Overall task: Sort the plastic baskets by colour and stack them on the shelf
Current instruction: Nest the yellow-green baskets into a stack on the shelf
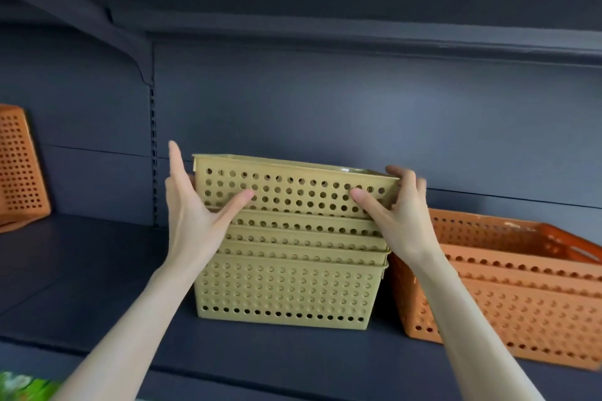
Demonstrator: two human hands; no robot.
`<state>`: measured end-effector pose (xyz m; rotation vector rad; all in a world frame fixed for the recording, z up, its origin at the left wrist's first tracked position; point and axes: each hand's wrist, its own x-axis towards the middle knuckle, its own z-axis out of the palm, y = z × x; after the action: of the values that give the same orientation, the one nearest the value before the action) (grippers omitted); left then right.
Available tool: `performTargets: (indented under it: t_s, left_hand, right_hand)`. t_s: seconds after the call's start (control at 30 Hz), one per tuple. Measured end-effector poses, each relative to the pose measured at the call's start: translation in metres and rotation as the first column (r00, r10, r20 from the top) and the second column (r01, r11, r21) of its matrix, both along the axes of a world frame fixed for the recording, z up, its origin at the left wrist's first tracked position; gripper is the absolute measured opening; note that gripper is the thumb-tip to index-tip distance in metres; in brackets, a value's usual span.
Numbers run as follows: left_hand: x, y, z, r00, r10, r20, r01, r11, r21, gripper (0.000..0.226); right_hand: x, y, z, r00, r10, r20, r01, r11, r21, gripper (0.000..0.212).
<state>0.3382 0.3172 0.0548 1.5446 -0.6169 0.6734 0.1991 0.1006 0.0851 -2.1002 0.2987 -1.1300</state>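
The top yellow basket point(293, 192) is set with its long axis running left to right, along the front edge of the shelf point(81, 270), its opening turned upward and its long perforated wall faced toward the camera; it is slightly tilted, the left end being higher than the right. It is seated in the mouth of a yellow stack point(286, 286) of nested baskets, which stands on the shelf near the middle of the view. The left grip point(192, 205) is laid flat against the basket's left end, fingers straight and upright, the thumb stretched across the front wall. The right grip point(397, 208) is closed on the right end, fingers curled over the rim and the thumb pressed on the front wall. Just beside the yellow stack, at its right, an orange stack point(508, 286) is placed, lower in height. Well apart at the far left, a single orange basket point(19, 166) is tipped on its side. Behind, a slotted upright point(152, 153) is seen on the dark back panel. The yellow plastic is pale, matte and pierced by rows of round holes.
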Motion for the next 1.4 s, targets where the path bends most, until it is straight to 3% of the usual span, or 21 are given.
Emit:
performTargets:
  t_s: [0.13,0.27,0.5,0.63,0.77,0.87,1.03,1.2,1.4]
  left_hand:
    - [0.004,0.000,-0.008,0.994,0.099,0.035,-0.101,0.993,0.060,0.089]
    - [0.002,0.000,-0.012,0.997,0.071,0.026,-0.072,0.996,0.044,0.065]
    - [-0.001,0.009,-0.015,0.998,0.065,0.012,-0.066,0.993,0.098,0.060]
    - [-0.010,0.020,-0.006,0.992,0.127,0.025,-0.129,0.954,0.271,0.062]
    - [-0.017,0.038,0.004,0.979,0.189,0.079,-0.201,0.817,0.540,0.056]
    - [-0.022,0.055,0.011,0.973,0.169,0.157,-0.229,0.795,0.561,0.048]
    - [-0.017,0.100,0.020,0.966,0.105,0.237,-0.209,0.856,0.473,0.027]
    - [0.003,0.176,0.011,0.965,0.081,0.248,-0.193,0.860,0.472,0.019]
    - [0.045,0.292,-0.025,0.981,0.074,0.181,-0.161,0.830,0.534,0.024]
  right_hand:
    - [0.001,0.003,-0.007,1.000,-0.009,-0.010,0.007,0.992,-0.129,0.054]
    - [0.000,0.008,-0.018,0.995,-0.042,-0.095,0.027,0.987,-0.160,0.041]
    - [-0.003,0.012,-0.015,0.971,-0.145,-0.192,0.098,0.967,-0.236,0.047]
    - [-0.009,0.017,-0.010,0.946,-0.193,-0.261,0.113,0.950,-0.292,0.048]
    - [-0.012,0.033,-0.009,0.922,-0.293,-0.254,0.170,0.893,-0.417,0.050]
    - [-0.017,0.054,-0.007,0.911,-0.359,-0.204,0.227,0.848,-0.478,0.047]
    - [-0.013,0.114,0.003,0.976,-0.217,-0.032,0.181,0.881,-0.437,0.030]
    - [0.026,0.201,-0.007,0.999,-0.033,-0.042,0.012,0.901,-0.433,0.029]
    - [0.086,0.306,-0.048,0.995,0.006,-0.096,-0.038,0.941,-0.337,0.028]
